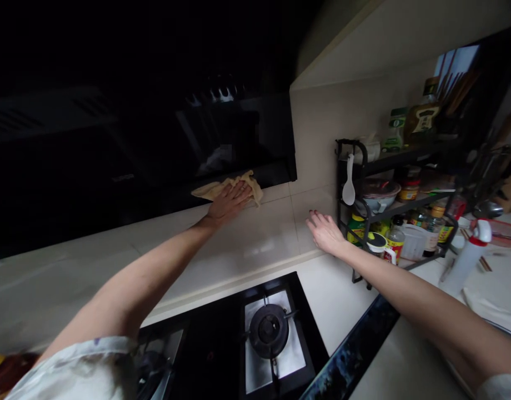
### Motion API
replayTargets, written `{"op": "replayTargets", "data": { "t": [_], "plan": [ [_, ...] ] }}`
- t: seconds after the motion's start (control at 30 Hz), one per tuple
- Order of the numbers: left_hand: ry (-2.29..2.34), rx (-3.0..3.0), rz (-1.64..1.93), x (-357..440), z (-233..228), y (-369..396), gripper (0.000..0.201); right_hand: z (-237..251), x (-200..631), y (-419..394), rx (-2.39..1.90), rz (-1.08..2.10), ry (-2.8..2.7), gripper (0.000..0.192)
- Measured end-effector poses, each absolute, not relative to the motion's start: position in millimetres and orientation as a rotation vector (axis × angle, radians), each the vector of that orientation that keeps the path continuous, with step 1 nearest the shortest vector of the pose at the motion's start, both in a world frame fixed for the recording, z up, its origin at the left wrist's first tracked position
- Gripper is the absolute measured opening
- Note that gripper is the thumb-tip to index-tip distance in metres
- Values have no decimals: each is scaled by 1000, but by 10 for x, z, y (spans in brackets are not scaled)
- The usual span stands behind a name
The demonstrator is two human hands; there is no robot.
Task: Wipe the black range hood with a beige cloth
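A tan cloth (211, 190) lies bunched against the lower edge of the glossy black range hood (155, 183). My left hand (229, 201) presses on it, fingers stretched over the fabric and part of the cloth sticking out on both sides. My right hand (325, 232) is at the tiled wall (276, 228), to the left of the black rack, with fingers slightly bent and apart and nothing in them. Whether its fingertips touch the tiles, I cannot tell. Below both hands is the black gas stove (214, 339) with a round burner (269, 330).
At right, a black rack (366, 222) carries bottles, jars and bowls, with a white rice paddle (349, 183) hanging on its side. A spray bottle (467, 258) stands on the counter (347, 300). A dark patterned strip (351, 350) lies beneath my right forearm.
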State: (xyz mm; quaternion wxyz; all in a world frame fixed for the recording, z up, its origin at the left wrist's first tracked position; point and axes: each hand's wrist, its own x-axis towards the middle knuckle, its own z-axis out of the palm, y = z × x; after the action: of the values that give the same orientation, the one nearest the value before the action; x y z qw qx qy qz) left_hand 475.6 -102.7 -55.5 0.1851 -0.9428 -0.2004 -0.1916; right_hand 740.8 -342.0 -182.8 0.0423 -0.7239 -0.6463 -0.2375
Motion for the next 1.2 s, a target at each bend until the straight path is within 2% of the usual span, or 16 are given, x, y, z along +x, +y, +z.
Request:
{"op": "replayTargets", "data": {
  "t": [0.1, 0.27, 0.4, 0.57, 0.83, 0.93, 1.07, 1.2],
  "plan": [
    [-602, -2546, -565, 5062, -555, -1146, 72, -1833, 7488, -3492, -2247, -708, -1970, 59],
    [-404, -2476, -546, 5885, -553, -1447, 59, -1814, 7467, -3511, -2276, -669, -1992, 61],
    [-323, -2451, -578, 6020, -570, -1427, 56, -1839, 7387, -3456, -2264, -640, -2016, 61],
    [-281, -2491, -537, 5450, -630, -1153, 60, -1896, 7278, -3377, -2268, -553, -2040, 62],
    [-795, -2629, -796, 3869, -775, -897, 52, -1819, 7053, -3336, -2268, -482, -2046, 66],
    [-961, -2689, -1085, 3575, -816, -1036, 43, -1762, 6899, -3285, -2261, -382, -1994, 68],
    [-1353, -2801, -1936, 3474, -856, -1354, 25, -1649, 6562, -3106, -2131, -105, -1860, 68],
    [-1604, -3023, -2381, 3395, -835, -1658, 37, -1489, 6101, -2886, -1700, 185, -1759, 68]
  ]
}}
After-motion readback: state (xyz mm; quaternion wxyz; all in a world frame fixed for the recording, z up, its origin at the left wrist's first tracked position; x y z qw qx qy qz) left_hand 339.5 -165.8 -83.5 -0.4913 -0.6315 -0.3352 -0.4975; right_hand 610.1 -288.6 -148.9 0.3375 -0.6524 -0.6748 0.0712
